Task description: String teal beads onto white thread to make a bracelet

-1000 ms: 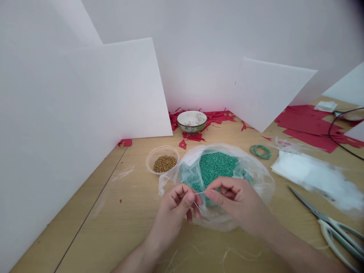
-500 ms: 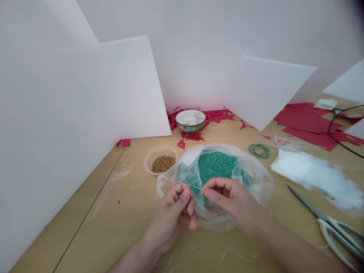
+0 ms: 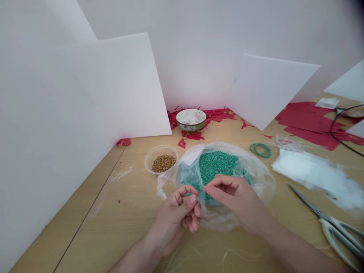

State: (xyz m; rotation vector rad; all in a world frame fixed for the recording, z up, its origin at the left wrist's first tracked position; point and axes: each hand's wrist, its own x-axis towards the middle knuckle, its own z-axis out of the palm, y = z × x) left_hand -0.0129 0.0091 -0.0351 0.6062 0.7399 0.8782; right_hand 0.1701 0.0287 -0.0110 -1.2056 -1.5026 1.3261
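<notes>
My left hand [image 3: 182,210] is closed, thumb against curled fingers, in front of a clear plastic bag [image 3: 263,185] of green beads [image 3: 217,165]. Close to its right, my right hand [image 3: 234,195] pinches the end of a thin clear thread [image 3: 203,188] between thumb and forefinger, over the bag. The thread is so fine that little of it shows between the two hands. Left of the bag stands a small clear plastic bowl [image 3: 147,163] with golden beads [image 3: 164,163] in it.
Scissors [image 3: 322,218] lie at the right, near plastic packets [image 3: 318,174] and green beaded rings [image 3: 261,150]. A patterned bowl [image 3: 191,125] stands at the back among red paper scraps [image 3: 216,115]. Cut threads [image 3: 123,173] lie at the left. White boards [image 3: 136,91] rise behind.
My hands have come closer together, the left shifting slightly right and down. The thread stretched between them earlier is now barely visible.
</notes>
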